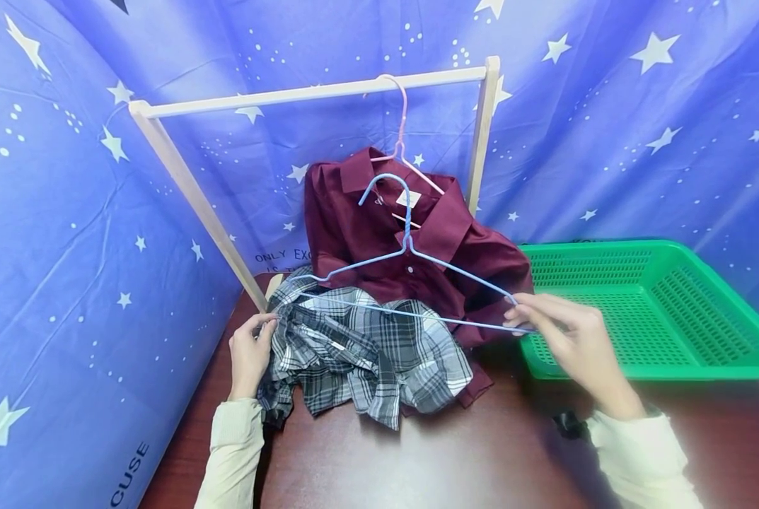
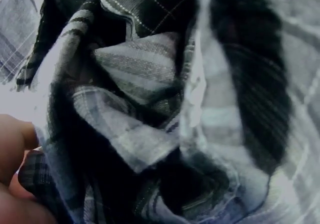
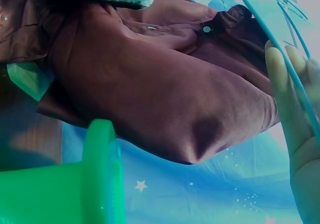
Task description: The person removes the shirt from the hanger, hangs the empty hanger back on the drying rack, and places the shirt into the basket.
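Note:
A blue wire hanger [image 1: 366, 260] is held up in front of a dark red shirt [image 1: 347, 212]. My right hand [image 1: 566, 336] grips the hanger's right corner between thumb and fingers. A grey-and-black plaid shirt [image 1: 379, 353] hangs bunched in loose folds, and the hanger's left end reaches in among its cloth. Its left edge is pinched by my left hand [image 1: 252, 350]; the left wrist view shows fingers [image 2: 15, 164] at the fabric. Behind, the red shirt hangs from a pink hanger [image 1: 402, 116] hooked on a wooden rack [image 1: 315, 92].
To the right a green plastic basket [image 1: 729, 371] stands on the dark wooden table [image 1: 379, 474], close to my right hand. A blue star-patterned curtain [image 1: 608, 134] surrounds the back and left side. The rack's left post [image 1: 194, 198] rises beyond my left hand.

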`<state>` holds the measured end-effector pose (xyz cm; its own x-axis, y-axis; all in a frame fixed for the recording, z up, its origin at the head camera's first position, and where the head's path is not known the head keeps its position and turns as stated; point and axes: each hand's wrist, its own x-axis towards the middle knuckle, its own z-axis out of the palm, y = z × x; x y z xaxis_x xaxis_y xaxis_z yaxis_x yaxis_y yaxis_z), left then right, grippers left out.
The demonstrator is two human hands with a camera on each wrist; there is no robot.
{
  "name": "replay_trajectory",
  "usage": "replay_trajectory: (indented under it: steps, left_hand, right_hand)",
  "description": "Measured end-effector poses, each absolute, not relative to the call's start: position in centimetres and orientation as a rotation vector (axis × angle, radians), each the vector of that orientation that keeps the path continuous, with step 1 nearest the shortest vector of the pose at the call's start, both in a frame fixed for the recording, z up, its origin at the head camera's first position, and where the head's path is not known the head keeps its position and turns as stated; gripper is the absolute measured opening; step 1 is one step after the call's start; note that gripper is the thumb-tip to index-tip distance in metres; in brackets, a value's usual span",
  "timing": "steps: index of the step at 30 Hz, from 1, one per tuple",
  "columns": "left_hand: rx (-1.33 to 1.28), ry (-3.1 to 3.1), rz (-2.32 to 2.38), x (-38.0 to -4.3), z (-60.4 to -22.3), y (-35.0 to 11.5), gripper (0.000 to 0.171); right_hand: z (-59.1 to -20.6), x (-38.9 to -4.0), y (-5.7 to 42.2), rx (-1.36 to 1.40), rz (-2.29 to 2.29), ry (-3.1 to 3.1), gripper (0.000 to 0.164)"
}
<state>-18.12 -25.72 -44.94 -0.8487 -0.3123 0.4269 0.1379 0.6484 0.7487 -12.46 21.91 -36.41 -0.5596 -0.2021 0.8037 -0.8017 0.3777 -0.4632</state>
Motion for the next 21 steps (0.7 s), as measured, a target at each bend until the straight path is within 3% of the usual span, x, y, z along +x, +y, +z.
replay_trajectory:
  steps: [21]
  left_hand:
    - [0.123, -2.165, -1.229, -18.6, -42.6, -26.3, 0.028]
  right_hand:
    - [-36.4, -12.4, 20.9, 0.819, 1.136, -2.02, 0.043]
